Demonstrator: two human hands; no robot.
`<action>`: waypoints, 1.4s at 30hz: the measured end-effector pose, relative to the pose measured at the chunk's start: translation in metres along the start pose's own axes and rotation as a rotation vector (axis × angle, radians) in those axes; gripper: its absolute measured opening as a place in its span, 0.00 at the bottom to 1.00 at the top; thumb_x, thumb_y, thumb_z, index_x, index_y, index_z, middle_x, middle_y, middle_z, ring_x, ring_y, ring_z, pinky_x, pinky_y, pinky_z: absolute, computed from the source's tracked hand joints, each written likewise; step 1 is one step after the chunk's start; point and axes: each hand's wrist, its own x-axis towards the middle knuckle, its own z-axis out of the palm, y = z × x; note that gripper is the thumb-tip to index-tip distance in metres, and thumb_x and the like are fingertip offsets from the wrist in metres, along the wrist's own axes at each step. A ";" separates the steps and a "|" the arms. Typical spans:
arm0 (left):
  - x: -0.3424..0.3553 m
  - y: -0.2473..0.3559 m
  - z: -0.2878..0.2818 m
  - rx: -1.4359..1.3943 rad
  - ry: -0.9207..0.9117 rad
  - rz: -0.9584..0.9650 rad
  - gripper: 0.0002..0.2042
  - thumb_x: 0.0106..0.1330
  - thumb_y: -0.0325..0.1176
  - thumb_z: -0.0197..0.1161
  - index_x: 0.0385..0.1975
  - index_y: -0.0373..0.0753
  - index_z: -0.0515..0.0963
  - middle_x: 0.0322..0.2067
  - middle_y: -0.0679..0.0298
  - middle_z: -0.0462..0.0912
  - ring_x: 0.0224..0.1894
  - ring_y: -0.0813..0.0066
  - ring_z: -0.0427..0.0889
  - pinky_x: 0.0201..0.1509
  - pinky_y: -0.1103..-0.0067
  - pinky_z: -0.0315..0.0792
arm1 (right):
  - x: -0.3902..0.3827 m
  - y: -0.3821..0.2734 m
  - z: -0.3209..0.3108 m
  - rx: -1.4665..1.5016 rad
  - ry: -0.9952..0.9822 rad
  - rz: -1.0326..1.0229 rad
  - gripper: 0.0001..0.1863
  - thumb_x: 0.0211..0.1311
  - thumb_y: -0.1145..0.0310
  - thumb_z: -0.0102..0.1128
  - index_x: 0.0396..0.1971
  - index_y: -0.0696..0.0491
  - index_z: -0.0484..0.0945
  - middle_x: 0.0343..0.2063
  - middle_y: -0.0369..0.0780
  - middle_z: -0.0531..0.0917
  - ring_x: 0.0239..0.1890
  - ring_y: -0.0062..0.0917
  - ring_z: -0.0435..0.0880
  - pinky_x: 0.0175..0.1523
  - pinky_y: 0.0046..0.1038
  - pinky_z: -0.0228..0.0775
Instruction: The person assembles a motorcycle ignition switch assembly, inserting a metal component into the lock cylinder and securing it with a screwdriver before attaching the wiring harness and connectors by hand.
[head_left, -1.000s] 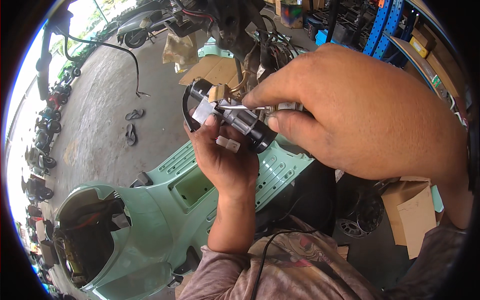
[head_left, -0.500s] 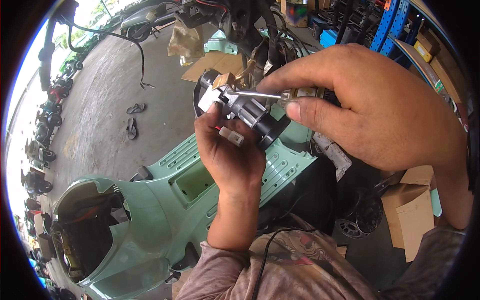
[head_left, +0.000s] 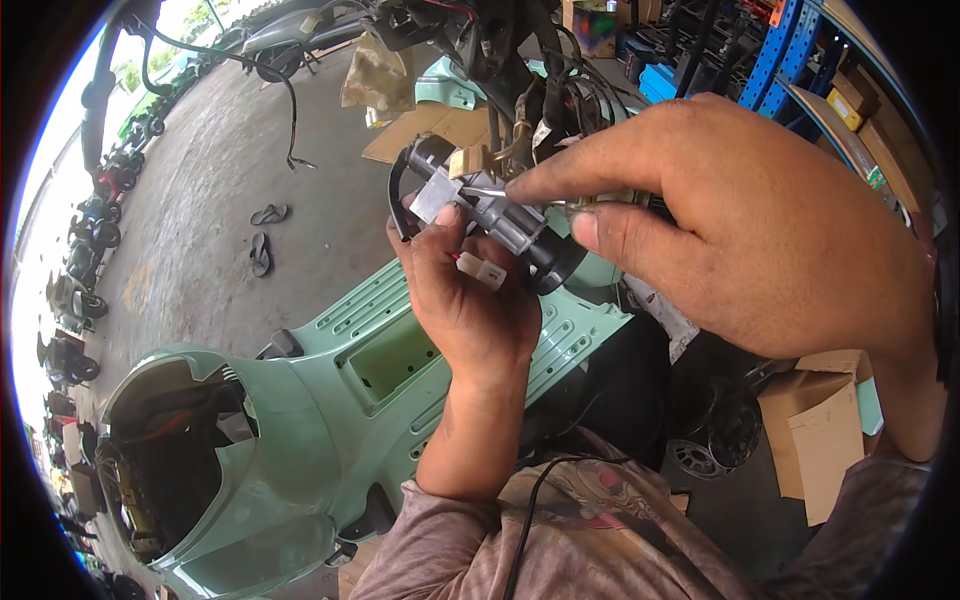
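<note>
My left hand (head_left: 470, 300) is wrapped around a black-and-silver cylindrical part (head_left: 515, 225), its thumb pressing on the pale metal block. A white plug (head_left: 481, 271) with a red wire hangs over that palm. Against the part's upper side sits a tan connector (head_left: 468, 161); whether it is plugged in I cannot tell. My right hand (head_left: 740, 220) grips a screwdriver (head_left: 488, 193), index finger stretched along the shaft and thumb below. The screwdriver's tip lies at the metal block, and its handle is mostly hidden by the fingers.
Below the hands lies a mint-green scooter body panel (head_left: 300, 420). Cables and dark frame parts (head_left: 500, 50) hang just beyond the part. A cardboard box (head_left: 820, 430) stands at the right, near blue shelving (head_left: 785, 60). Sandals (head_left: 262, 250) lie on the floor at left.
My left hand and the cylindrical part have shifted slightly right and toward me. The right index finger has slid farther along the screwdriver shaft, covering more of it.
</note>
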 end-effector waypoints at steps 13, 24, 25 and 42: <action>0.009 0.000 -0.018 -0.020 -0.050 0.049 0.09 0.62 0.28 0.57 0.41 0.39 0.71 0.33 0.66 0.78 0.33 0.76 0.77 0.38 0.79 0.73 | -0.010 -0.028 -0.004 -0.054 0.018 0.033 0.16 0.65 0.69 0.52 0.49 0.54 0.81 0.43 0.46 0.83 0.48 0.40 0.80 0.54 0.38 0.71; 0.006 0.008 -0.007 -0.138 -0.076 -0.132 0.13 0.67 0.35 0.53 0.44 0.33 0.74 0.40 0.56 0.83 0.42 0.63 0.83 0.48 0.70 0.79 | -0.021 0.010 0.021 0.424 -0.046 0.309 0.20 0.71 0.63 0.51 0.58 0.55 0.70 0.30 0.37 0.76 0.37 0.23 0.79 0.47 0.29 0.73; 0.006 0.008 -0.005 -0.120 -0.045 -0.130 0.14 0.67 0.35 0.53 0.45 0.32 0.74 0.41 0.54 0.82 0.44 0.60 0.83 0.50 0.68 0.78 | -0.022 0.013 0.025 0.454 -0.018 0.301 0.21 0.69 0.61 0.54 0.57 0.56 0.70 0.30 0.36 0.75 0.37 0.22 0.78 0.46 0.27 0.72; -0.014 -0.010 -0.018 -0.026 -0.163 -0.108 0.21 0.65 0.33 0.54 0.58 0.38 0.65 0.48 0.59 0.77 0.48 0.68 0.79 0.53 0.71 0.73 | -0.014 0.047 0.108 0.689 0.492 0.081 0.27 0.49 0.63 0.73 0.48 0.59 0.75 0.40 0.44 0.84 0.43 0.28 0.82 0.52 0.29 0.72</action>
